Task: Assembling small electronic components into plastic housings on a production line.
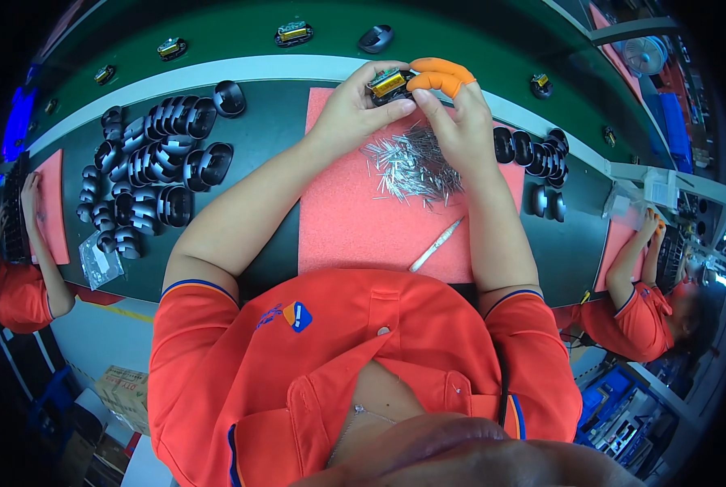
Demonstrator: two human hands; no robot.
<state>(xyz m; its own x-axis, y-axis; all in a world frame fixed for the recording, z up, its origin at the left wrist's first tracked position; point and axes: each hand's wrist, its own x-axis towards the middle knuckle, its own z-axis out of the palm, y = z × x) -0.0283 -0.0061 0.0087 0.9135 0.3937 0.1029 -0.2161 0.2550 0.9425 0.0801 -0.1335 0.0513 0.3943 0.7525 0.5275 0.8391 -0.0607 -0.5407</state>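
Above the far edge of the pink foam mat (338, 231), both hands close around a small open mouse base (388, 84) with a green circuit board and a yellow block. My left hand (351, 109) grips its left side between thumb and fingers. From the right, my right hand (466, 126) holds it too, its thumb against the near edge; orange covers sit on two fingers. Just below the hands lies a heap of thin silvery pins (415, 166). A slim whitish pen-like tool (437, 243) rests on the mat.
Black curved shells (160, 162) stand in rows at left, with more shells (533, 150) at right. A clear plastic bag (99, 264) lies near the left edge. Beyond, a green belt (233, 40) carries spaced mouse parts (294, 33). Co-workers in red sit at left (26, 288) and right (635, 321).
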